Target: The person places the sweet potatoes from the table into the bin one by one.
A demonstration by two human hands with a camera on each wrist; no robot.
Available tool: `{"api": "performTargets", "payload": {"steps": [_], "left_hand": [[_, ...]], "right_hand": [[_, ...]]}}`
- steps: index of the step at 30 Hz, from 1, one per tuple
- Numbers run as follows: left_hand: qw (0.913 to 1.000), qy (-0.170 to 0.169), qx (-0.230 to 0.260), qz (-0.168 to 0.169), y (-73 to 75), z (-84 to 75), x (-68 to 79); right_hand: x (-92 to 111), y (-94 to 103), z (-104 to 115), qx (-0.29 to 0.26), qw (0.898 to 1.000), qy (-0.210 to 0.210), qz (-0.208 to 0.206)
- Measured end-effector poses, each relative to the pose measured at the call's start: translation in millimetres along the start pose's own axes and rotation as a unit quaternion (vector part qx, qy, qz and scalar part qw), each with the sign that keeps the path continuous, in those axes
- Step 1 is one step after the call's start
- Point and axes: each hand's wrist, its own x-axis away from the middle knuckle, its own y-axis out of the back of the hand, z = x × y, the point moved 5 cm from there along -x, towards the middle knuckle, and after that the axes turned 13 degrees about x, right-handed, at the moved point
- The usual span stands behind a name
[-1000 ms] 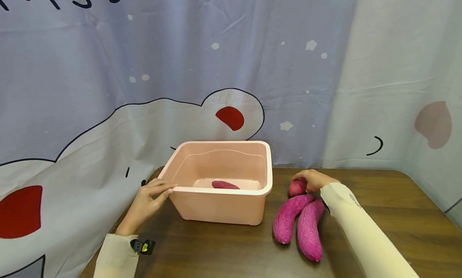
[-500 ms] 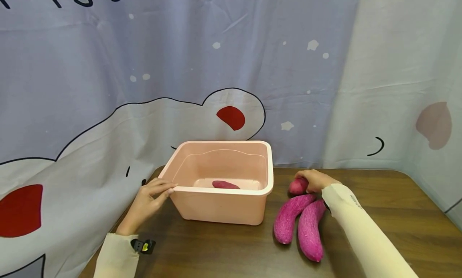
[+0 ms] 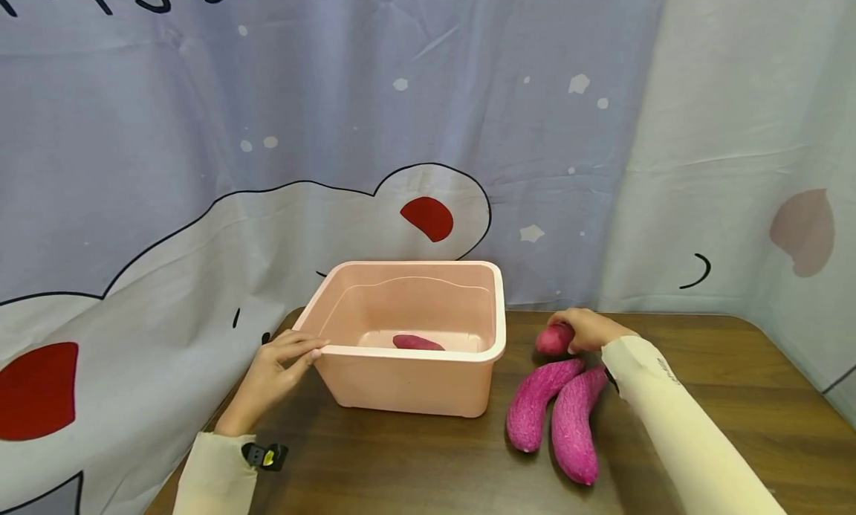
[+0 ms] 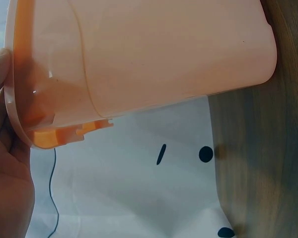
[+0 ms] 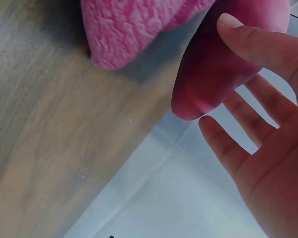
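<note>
In the head view, my left hand (image 3: pixel 277 377) grips the near left corner of a pale pink plastic basin (image 3: pixel 414 385), thumb and fingers on its rim. The left wrist view shows the basin's side wall (image 4: pixel 174 49) and my fingers at its edge. To the right of the basin, my right hand (image 3: pixel 588 331) holds a smooth reddish-pink sweet potato (image 3: pixel 553 339). In the right wrist view, my thumb lies on this sweet potato (image 5: pixel 208 79) with fingers on its other side. Another sweet potato (image 3: pixel 416 342) lies inside the basin, partly hidden by the front wall.
Two curved, wrinkled, magenta vegetables (image 3: pixel 538 407) lie side by side nearer me, just below my right hand. They rest on a brown wooden table (image 3: pixel 414 470). A printed curtain (image 3: pixel 321 114) hangs behind the table's far edge.
My right hand has moved slightly up and to the right, with the sweet potato shifting a little upward in it. My left hand and the basin stay put.
</note>
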Motion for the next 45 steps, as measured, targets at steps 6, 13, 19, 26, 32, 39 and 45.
{"api": "performTargets", "payload": {"steps": [6,13,19,26,32,39,45], "left_hand": [[0.9999,0.0,0.011,-0.001,0.4,6.0,2.9],[1.0,-0.001,0.007,0.0,-0.2,6.8,2.8],[0.9999,0.015,0.002,-0.001,0.0,4.3,3.4],[0.9999,0.008,0.004,-0.006,0.3,4.2,2.8],[1.0,0.003,-0.002,-0.008,0.0,8.1,4.2],[1.0,-0.006,0.004,-0.003,0.7,8.5,3.9],[0.9998,0.0,0.02,-0.004,1.6,6.1,3.0]], "right_hand": [[1.6,9.5,-1.0,-0.004,1.0,0.011,-0.019],[3.0,22.7,-1.0,-0.016,0.999,0.009,-0.027],[3.3,32.3,-1.4,-0.015,1.0,0.001,-0.022],[3.2,45.0,2.4,-0.028,0.999,-0.005,-0.019],[3.9,53.5,3.6,-0.032,0.999,-0.009,-0.019],[3.2,66.7,5.5,-0.017,0.999,-0.009,-0.031],[2.5,76.8,10.0,-0.014,0.999,-0.015,-0.036]]}}
